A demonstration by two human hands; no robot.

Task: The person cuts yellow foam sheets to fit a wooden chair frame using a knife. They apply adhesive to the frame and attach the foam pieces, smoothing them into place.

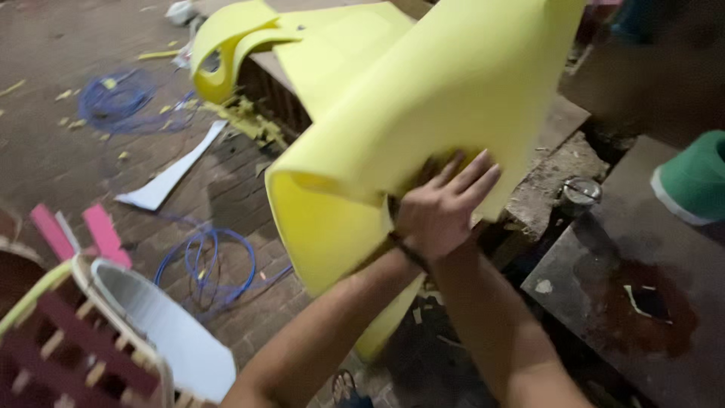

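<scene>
A big yellow foam sheet (pixel 423 91) curls over in front of me, and its lower flap (pixel 325 227) bends down towards the floor. My left hand (pixel 442 208), with a dark band on the wrist, lies against the sheet's lower edge with the fingers spread and holds it. My right forearm (pixel 498 332) comes up from the lower right and meets the same spot. Its hand is hidden behind my left hand and the foam. The sheet's far end (pixel 226 45) has a cut-out hole and rests on a brick ledge.
Two coils of blue wire (pixel 113 102) (pixel 208 264), a white strip (pixel 174 170), pink pieces (pixel 102 230) and yellow foam scraps (pixel 253 121) lie on the brick floor. A slatted crate (pixel 68 347) stands lower left. A stained dark slab (pixel 627 302), a round metal lid (pixel 580 193) and a green object (pixel 691 177) are on the right.
</scene>
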